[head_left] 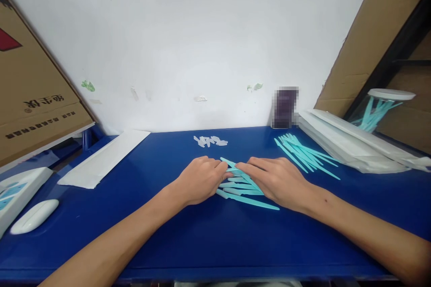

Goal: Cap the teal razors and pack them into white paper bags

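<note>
Both my hands rest on the blue table (202,242) over a small pile of teal plastic sticks (247,199). My left hand (200,179) has its fingers curled and pinches the end of one stick in the pile. My right hand (274,179) lies over the pile with its fingers closed around the same sticks, its fingertips meeting the left hand's. A second, loose bundle of teal sticks (305,152) lies to the right of my right hand. A few small clear caps (210,141) lie behind my hands.
White paper sleeves (350,143) are stacked at the right, with a lidded clear jar of teal sticks (380,110) behind. A white flat packet (104,159) lies at the left, with a white mouse (33,216), a white box (15,188) and a cardboard box (30,98).
</note>
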`<state>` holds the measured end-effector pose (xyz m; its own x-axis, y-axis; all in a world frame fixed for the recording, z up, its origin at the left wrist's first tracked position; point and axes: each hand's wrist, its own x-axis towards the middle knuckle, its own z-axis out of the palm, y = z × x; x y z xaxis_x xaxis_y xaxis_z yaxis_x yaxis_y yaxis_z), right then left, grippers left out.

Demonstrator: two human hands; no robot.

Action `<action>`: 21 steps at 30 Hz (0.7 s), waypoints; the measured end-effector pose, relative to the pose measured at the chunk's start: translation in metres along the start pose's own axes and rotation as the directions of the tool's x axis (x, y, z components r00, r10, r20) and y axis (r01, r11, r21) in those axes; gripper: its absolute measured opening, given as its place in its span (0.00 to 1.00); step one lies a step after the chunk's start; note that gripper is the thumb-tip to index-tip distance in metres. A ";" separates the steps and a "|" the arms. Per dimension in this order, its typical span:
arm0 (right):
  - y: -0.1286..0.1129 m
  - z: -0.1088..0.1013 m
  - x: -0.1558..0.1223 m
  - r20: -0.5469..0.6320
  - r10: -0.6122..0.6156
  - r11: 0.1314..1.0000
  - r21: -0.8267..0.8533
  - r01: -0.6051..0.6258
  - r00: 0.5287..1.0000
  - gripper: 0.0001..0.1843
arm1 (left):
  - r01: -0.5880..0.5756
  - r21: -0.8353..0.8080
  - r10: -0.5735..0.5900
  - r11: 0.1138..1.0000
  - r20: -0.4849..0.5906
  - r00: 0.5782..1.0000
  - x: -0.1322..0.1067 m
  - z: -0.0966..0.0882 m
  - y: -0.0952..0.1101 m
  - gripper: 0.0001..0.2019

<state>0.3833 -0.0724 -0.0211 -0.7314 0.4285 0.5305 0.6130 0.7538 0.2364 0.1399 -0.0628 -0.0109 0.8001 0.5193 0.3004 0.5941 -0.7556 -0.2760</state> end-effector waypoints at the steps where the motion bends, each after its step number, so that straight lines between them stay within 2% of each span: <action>1: -0.001 0.000 0.000 -0.003 -0.001 1.000 0.005 0.001 1.000 0.18 | 0.006 -0.013 -0.006 1.000 0.007 1.000 0.000 0.001 0.000 0.20; 4: -0.002 0.001 0.000 0.020 0.032 0.999 0.035 -0.032 0.999 0.18 | 0.051 -0.058 -0.048 0.997 0.045 0.998 0.001 0.001 0.002 0.21; 6: -0.002 0.002 0.002 0.066 0.134 0.989 0.054 -0.137 0.989 0.17 | 0.093 -0.065 -0.091 0.994 0.035 0.995 0.003 -0.002 0.001 0.21; 8: 0.000 0.004 0.004 0.127 0.277 0.956 0.063 -0.287 0.952 0.18 | 0.151 -0.034 -0.152 0.988 -0.016 0.988 0.004 -0.007 -0.005 0.22; 10: 0.003 0.006 0.006 0.191 0.384 0.913 0.064 -0.402 0.903 0.18 | 0.249 0.021 -0.248 0.968 -0.061 0.967 0.001 -0.011 -0.023 0.26; 12: 0.006 0.008 0.008 0.249 0.429 0.888 0.057 -0.456 0.868 0.18 | 0.403 0.086 -0.399 0.911 -0.062 0.915 -0.009 -0.013 -0.053 0.27; 14: 0.007 0.011 0.010 0.296 0.436 0.883 0.040 -0.468 0.850 0.18 | 0.592 0.177 -0.596 0.786 -0.034 0.802 -0.031 -0.012 -0.094 0.29; 15: 0.006 0.012 0.011 0.314 0.434 0.885 0.027 -0.465 0.844 0.18 | 0.671 0.219 -0.689 0.708 0.009 0.724 -0.045 -0.010 -0.116 0.30; 16: 0.006 0.013 0.013 0.328 0.430 0.888 0.012 -0.459 0.841 0.18 | 0.750 0.253 -0.784 0.611 0.060 0.618 -0.063 -0.009 -0.138 0.32; 17: 0.005 0.014 0.013 0.339 0.424 0.893 -0.002 -0.450 0.840 0.18 | 0.822 0.278 -0.866 0.498 0.115 0.486 -0.082 -0.007 -0.158 0.35; 19: 0.002 0.016 0.014 0.350 0.413 0.902 -0.027 -0.432 0.841 0.18 | 0.906 0.293 -0.946 0.305 0.201 0.254 -0.121 -0.003 -0.193 0.45; 20: 0.002 0.017 0.014 0.349 0.408 0.905 -0.034 -0.424 0.843 0.18 | 0.932 0.293 -0.963 0.215 0.222 0.153 -0.139 -0.001 -0.206 0.50; 21: 0.001 0.017 0.013 0.343 0.404 0.908 -0.036 -0.418 0.848 0.19 | 0.943 0.276 -0.964 0.187 0.236 0.122 -0.155 0.000 -0.216 0.54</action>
<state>0.3692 -0.0571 -0.0280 -0.4748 0.8390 0.2657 0.8731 0.4870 0.0221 -0.1119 0.0198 0.0017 -0.4555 0.8860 0.0868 0.8884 0.4587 -0.0204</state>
